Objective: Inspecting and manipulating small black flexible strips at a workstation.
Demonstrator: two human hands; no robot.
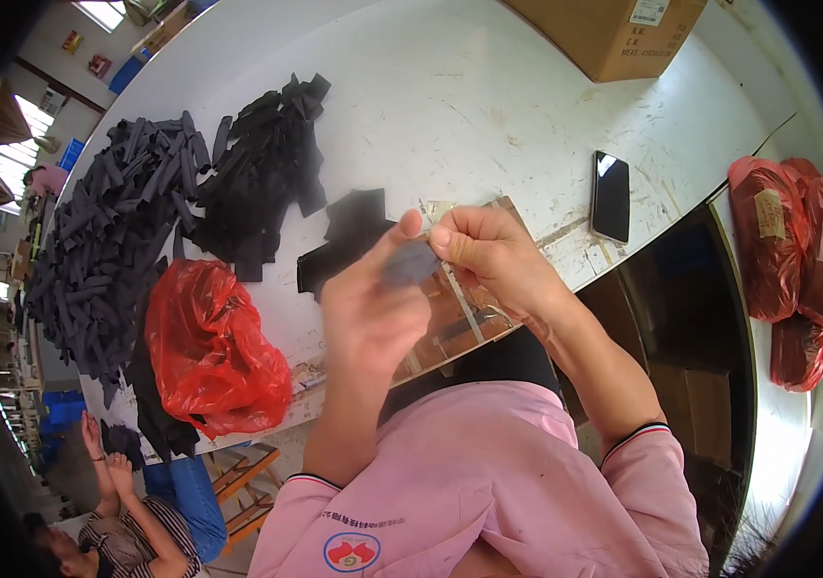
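A small dark grey fabric piece (pixel 411 263) is held over the near edge of the table. My right hand (pixel 503 255) pinches its right end between thumb and forefinger. Close against its left side is my left hand (pixel 373 308), smeared by motion, with the thumb raised and the other fingers bent; whether it grips the piece cannot be made out. Beyond my left hand lie a few flat black fabric pieces (pixel 358 220). Under my hands is a brown board (pixel 445 323) with strips of clear tape at the table edge.
A big heap of rolled dark grey strips (pixel 108 231) and a black pile (pixel 262 173) cover the left of the table, with a red plastic bag (pixel 209 347) nearer. A phone (pixel 611 197), a carton (pixel 613 39) and red bags (pixel 777 241) are rightward. A seated person (pixel 142 511) works lower left.
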